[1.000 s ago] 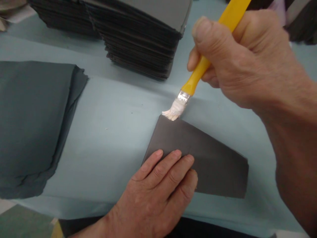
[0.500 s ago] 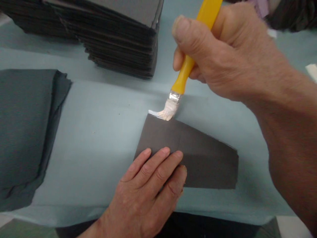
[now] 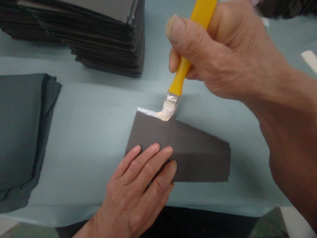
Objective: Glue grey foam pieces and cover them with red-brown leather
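Observation:
A dark grey flat piece (image 3: 198, 158), paper or card by its look, lies on the pale blue-green table cover. My left hand (image 3: 141, 185) rests flat on its near left part, fingers stretched out. My right hand (image 3: 210, 53) is closed around the yellow handle of a paintbrush (image 3: 182, 74). The brush's whitish bristles bend against the far edge of the grey piece. A shiny white wet strip (image 3: 147, 111) runs along that edge, from the left corner to the bristles.
Tall stacks of dark sheets (image 3: 111, 49) stand at the back left. Folded dark green cloth (image 3: 19, 132) lies at the left. A white strip (image 3: 309, 61) sits at the right, and a dark heap (image 3: 282, 8) at the back right. The table's edge (image 3: 61, 211) runs along the front.
The white strip along the far edge has grown longer as the brush moved rightwards along the piece. The whole view has shifted slightly; my left hand keeps its place on the piece.

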### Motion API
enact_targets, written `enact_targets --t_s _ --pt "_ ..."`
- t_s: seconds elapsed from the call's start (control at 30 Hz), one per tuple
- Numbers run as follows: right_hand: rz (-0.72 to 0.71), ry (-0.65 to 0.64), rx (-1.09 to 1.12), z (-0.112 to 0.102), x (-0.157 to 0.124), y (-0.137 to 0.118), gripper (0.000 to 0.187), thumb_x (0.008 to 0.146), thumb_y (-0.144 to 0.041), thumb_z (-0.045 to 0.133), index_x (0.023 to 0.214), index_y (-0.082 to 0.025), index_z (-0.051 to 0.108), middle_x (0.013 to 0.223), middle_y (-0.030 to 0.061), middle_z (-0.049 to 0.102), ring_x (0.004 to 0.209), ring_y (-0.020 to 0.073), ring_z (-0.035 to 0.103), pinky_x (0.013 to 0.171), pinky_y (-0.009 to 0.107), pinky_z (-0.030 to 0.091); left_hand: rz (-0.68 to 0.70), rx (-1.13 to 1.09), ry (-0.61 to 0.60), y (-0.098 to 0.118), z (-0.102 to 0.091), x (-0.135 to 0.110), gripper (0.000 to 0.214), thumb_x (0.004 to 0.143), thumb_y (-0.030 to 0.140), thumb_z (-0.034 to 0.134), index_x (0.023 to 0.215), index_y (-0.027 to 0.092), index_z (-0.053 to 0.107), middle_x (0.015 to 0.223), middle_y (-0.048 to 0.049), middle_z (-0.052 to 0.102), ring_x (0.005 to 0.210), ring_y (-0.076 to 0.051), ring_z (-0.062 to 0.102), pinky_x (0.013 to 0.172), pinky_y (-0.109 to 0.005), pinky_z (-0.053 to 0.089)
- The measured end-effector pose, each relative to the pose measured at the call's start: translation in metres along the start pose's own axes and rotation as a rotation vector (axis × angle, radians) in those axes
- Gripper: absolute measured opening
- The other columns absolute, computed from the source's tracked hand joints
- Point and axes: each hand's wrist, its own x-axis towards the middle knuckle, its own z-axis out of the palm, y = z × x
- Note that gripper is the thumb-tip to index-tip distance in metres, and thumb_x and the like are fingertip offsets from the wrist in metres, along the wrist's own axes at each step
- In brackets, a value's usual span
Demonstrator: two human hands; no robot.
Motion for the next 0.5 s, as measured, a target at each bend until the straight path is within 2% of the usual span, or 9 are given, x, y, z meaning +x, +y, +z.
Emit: enact_targets --t_s 0.17,0.5 --pt "-0.084 0.014 0.042 -0.004 -0.011 0.007 0.051 0.113 -0.023 0.048 0.069 -0.012 0.07 0.051 -0.0106 0.048 0.05 -0.0046 0.044 0.048 0.006 0.031 0.009 0.006 -0.003 0.0 -0.003 0.003 0.022 0.106 0.022 0.066 0.127 0.021 0.072 0.141 -0.0032 0.077 0.141 -0.018 0.063 0.137 -0.032 0.028" --pt "-0.049 0.003 -0.023 -0.017 -0.022 0.007 0.051 0.112 -0.023 0.053 0.064 -0.013 0.069 0.049 -0.0109 0.049 0.048 -0.0055 0.045 0.047 0.003 0.03 0.025 0.029 -0.045 0.0 -0.006 0.004 0.024 0.104 0.02 0.07 0.127 0.019 0.072 0.141 -0.0078 0.076 0.142 -0.021 0.064 0.135 -0.036 0.034"
